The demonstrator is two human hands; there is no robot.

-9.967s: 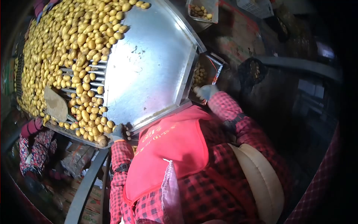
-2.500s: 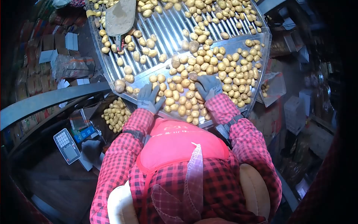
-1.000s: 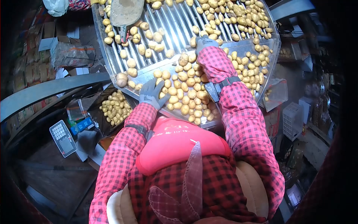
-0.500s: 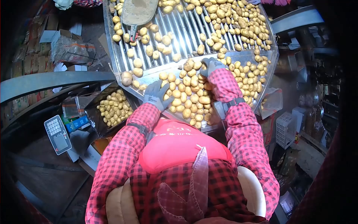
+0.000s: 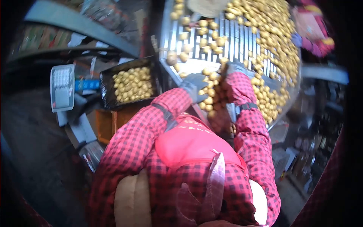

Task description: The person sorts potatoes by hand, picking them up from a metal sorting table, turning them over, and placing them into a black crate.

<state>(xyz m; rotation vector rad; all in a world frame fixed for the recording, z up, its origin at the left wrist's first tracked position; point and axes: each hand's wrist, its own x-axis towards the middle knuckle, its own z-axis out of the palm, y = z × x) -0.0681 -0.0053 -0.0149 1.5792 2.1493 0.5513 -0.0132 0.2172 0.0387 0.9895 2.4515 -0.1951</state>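
Potatoes (image 5: 278, 32), yellow-skinned, many, of mixed size: loose upon the metal bench (image 5: 196, 66), piled thickest along its far right part, thinner over the bars at its left, with a bunch on its near edge between my two hands.

Left hand (image 5: 194, 87), mine, one, in a grey glove: at the near left edge of the bench, fingers extended and thumb apart, set against the near bunch; nothing seen in its grasp.

Right hand (image 5: 236, 68), mine, one, gloved: over the bench where the bars meet the smooth near plate, among potatoes; fingers blurred and partly hidden, so I cannot tell whether they close on one.

Black box (image 5: 107, 97), one: left of the bench, apart from my hands, its floor largely covered with potatoes.

Keypad device (image 5: 62, 96), one: farther left of the bench, beyond the box.

Flat tan scoop (image 5: 208, 6), one: on the far side of the bench, cut off by the view's edge.

Co-worker (image 5: 319, 32), one: past the bench's far right edge, a gloved hand (image 5: 297, 40) close to the heap.

Tally: one boxful off the bench; by far the larger share upon it, spread and heaped.
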